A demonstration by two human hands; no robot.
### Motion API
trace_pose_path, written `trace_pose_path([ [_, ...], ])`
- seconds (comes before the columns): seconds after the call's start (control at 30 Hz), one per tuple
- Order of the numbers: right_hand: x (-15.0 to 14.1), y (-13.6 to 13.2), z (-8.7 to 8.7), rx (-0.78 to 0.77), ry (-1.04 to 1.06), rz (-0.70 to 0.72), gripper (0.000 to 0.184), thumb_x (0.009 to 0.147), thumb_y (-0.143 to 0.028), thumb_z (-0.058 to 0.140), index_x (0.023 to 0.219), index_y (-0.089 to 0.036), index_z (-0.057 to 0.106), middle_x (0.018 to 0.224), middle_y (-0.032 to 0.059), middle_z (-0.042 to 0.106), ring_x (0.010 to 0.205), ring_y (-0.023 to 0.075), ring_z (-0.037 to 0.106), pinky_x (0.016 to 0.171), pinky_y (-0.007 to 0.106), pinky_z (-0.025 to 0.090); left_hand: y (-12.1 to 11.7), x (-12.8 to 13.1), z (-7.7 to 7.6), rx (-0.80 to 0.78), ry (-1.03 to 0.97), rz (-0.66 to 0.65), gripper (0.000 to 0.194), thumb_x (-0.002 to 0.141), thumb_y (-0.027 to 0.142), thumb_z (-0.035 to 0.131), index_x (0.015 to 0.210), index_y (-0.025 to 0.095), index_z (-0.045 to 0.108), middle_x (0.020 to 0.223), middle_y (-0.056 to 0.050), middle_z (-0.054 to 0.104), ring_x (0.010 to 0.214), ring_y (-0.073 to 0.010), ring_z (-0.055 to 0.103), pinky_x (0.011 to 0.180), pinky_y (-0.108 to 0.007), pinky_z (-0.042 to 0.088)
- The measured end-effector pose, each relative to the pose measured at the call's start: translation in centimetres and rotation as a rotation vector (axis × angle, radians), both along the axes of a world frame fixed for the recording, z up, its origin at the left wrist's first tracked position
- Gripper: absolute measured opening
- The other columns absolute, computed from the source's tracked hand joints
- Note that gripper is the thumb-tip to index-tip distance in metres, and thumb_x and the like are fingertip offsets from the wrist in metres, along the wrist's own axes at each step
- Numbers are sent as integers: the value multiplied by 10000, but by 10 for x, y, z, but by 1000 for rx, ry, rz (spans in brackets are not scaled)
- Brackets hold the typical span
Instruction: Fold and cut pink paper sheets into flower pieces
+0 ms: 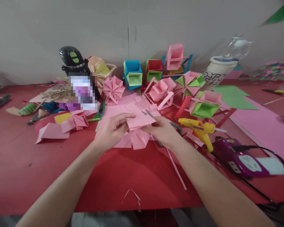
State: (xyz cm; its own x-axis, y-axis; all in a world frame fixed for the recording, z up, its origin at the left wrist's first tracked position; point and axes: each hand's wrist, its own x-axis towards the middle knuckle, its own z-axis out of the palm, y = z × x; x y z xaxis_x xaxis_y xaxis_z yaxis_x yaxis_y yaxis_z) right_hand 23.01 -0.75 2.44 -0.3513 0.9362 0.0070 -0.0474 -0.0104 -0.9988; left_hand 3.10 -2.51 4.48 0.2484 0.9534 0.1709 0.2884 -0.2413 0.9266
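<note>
A folded square of pink paper [140, 121] is held up over the middle of the table between both hands. My left hand [115, 127] pinches its left edge, with the thumb partly hidden. On the other side, my right hand [164, 130] grips the right edge. Scissors [177, 126] show behind my right hand, blade tips past the paper's top edge; whether that hand touches them I cannot tell. Below the held square lie creased pink paper pieces [139, 138]. More pink sheets [113, 113] spread out behind.
Folded-paper models [132, 74] line the wall. At left, a phone [83, 91] leans on a black bottle [73, 61]. To the right are a yellow glue gun [198, 126], a purple power box [243, 159] with cables, and a white cup [219, 71]. Paper strips [176, 168] lie in front.
</note>
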Motion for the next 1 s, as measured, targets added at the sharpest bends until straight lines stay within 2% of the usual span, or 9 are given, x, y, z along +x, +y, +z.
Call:
trace_pose_path([
  [0.1, 1, 1, 0, 27, -6, 29, 169, 734, -355, 819, 810, -210, 775, 856, 25, 736, 909, 220, 660, 874, 364, 499, 1, 3, -1, -20, -64, 12, 240, 846, 171, 601, 1052, 163, 726, 1016, -84, 755, 866, -196, 698, 713, -284, 555],
  [0.33, 2, 1, 1, 47, -83, -3, 215, 734, -376, 819, 665, -204, 709, 652, 14, 640, 824, 232, 640, 695, 320, 489, 3, 7, -5, -158, -186, 9, 116, 798, 175, 679, 901, 147, 726, 783, -17, 678, 640, -112, 589, 579, -224, 488],
  [0.47, 2, 1, 0, 75, -80, 8, 140, 770, -339, 786, 789, -203, 757, 705, 18, 671, 830, 226, 644, 732, 334, 496, 4, 5, -12, -231, -203, 15, 92, 782, 168, 671, 842, 148, 738, 688, 1, 641, 584, -109, 568, 547, -226, 468],
  [0.67, 3, 3, -2, 94, -112, 47, 168, 756, -321, 798, 877, -205, 786, 832, 34, 743, 847, 225, 673, 814, 362, 509, 6, 1, -9, -131, -125, 34, 162, 710, 102, 589, 721, 165, 738, 629, 15, 643, 583, -110, 553, 558, -215, 421],
  [0.77, 4, 4, -3, 98, -192, -2, 145, 786, -349, 775, 807, -205, 773, 752, 30, 714, 763, 211, 651, 696, 327, 496, 6, -1, -8, -45, -65, 78, 172, 718, 111, 571, 723, 166, 734, 642, 12, 650, 603, -122, 561, 566, -219, 418],
  [0.87, 6, 4, -2, 117, -266, -44, 241, 790, -407, 775, 683, -200, 714, 628, 15, 635, 632, 183, 591, 576, 295, 441, 8, -3, -10, -1, -20, 115, 182, 720, 112, 565, 740, 161, 740, 646, 8, 648, 609, -127, 563, 567, -220, 415],
  [1.0, 7, 4, 2, 153, -301, -36, 366, 807, -485, 759, 618, -195, 645, 605, 10, 617, 579, 150, 543, 557, 279, 414, 11, -5, -11, -25, -52, 143, 152, 699, 121, 569, 706, 155, 716, 626, 9, 627, 589, -125, 557, 557, -221, 419],
])
